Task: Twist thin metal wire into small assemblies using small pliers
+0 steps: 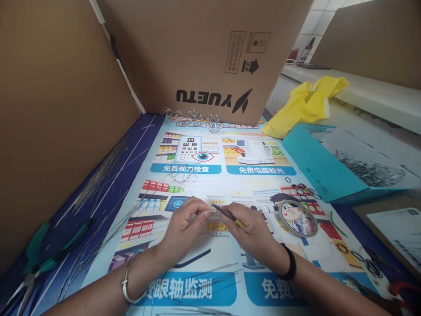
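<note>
My left hand is closed, thumb and fingertips pinched on what looks like a thin wire, mostly hidden by the fingers. Close beside it, my right hand is wrapped round small pliers with slim dark jaws and a bit of yellow on the handle. The jaws' tip points at the left fingertips; whether they grip the wire I cannot tell. Beyond the hands, bent wire loops lie on the printed poster. Straight wires are spread to the left.
Green-handled pliers lie at left. Cardboard walls stand behind and left. Several wire pieces sit at the back. On the right are a tape roll, black rings, a teal box of metal bits and a yellow cloth.
</note>
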The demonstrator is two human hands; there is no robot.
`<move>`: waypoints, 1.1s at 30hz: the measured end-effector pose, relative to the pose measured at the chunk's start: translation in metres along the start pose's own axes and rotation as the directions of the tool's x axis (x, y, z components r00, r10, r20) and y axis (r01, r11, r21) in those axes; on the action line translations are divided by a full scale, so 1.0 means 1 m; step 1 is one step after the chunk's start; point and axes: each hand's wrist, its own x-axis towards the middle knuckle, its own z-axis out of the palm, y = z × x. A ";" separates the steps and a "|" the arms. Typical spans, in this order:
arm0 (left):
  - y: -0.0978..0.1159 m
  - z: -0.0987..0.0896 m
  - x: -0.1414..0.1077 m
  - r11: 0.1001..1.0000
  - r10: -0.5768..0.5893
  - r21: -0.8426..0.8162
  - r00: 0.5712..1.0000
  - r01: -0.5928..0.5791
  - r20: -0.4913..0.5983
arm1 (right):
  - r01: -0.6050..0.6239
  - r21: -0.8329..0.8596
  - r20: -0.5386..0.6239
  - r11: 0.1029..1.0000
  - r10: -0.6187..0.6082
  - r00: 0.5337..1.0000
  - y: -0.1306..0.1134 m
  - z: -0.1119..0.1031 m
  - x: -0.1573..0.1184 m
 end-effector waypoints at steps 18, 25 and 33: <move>-0.005 -0.003 -0.001 0.931 0.176 0.327 0.984 -0.161 -0.018 | 0.094 -0.047 0.050 0.994 -0.092 0.995 0.009 -0.003 0.002; -0.006 -0.009 -0.001 0.797 0.312 0.552 0.950 -0.245 -0.028 | 0.060 -0.383 0.095 0.922 -0.025 0.995 -0.003 -0.030 0.010; -0.007 -0.010 -0.003 0.634 0.515 0.667 0.857 -0.391 0.013 | 0.192 -0.601 0.103 0.776 -0.163 0.981 -0.010 -0.041 0.013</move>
